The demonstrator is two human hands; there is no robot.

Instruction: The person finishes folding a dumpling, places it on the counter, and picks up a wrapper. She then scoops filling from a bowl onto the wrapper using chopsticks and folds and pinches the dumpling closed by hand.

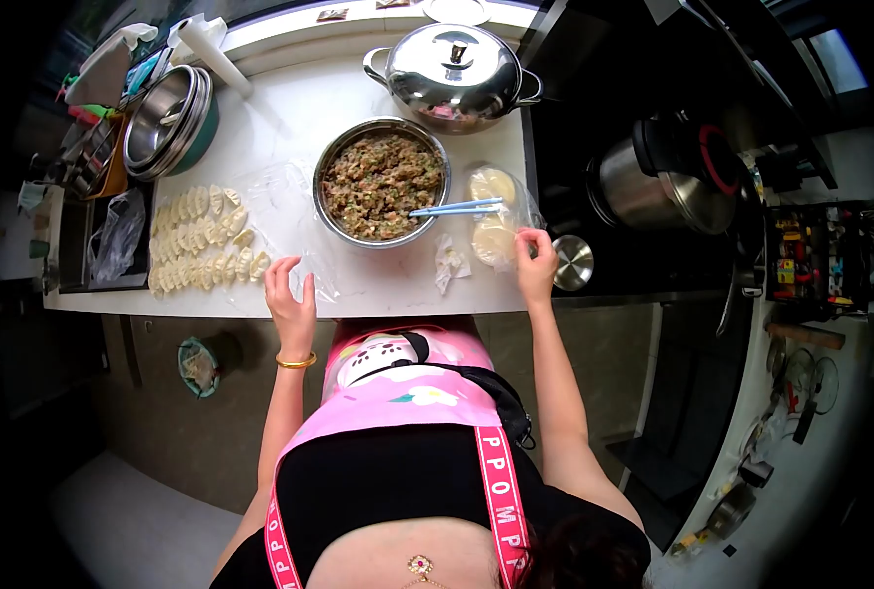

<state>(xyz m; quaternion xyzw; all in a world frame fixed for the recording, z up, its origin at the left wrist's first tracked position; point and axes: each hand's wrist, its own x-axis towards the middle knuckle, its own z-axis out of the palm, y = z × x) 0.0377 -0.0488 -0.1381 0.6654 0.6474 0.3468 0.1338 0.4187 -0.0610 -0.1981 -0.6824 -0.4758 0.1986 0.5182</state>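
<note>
This is a kitchen: a white countertop (280, 128) carries rows of folded dumplings (201, 231) on the left and a steel bowl (382, 242) of minced filling (373, 182) mid-counter, with a lidded pot (457, 79) on the far side. Stacked bowls (196, 147) stand far left; a metal cooker (648, 187) sits on the black hob (560, 147) to the right.

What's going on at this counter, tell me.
A person's right hand is at the edge of a clear plastic bag of round dumpling wrappers. The left hand is open and looks empty, beside rows of folded dumplings. Beyond the hands, blue chopsticks rest in a steel bowl of minced filling.
</note>
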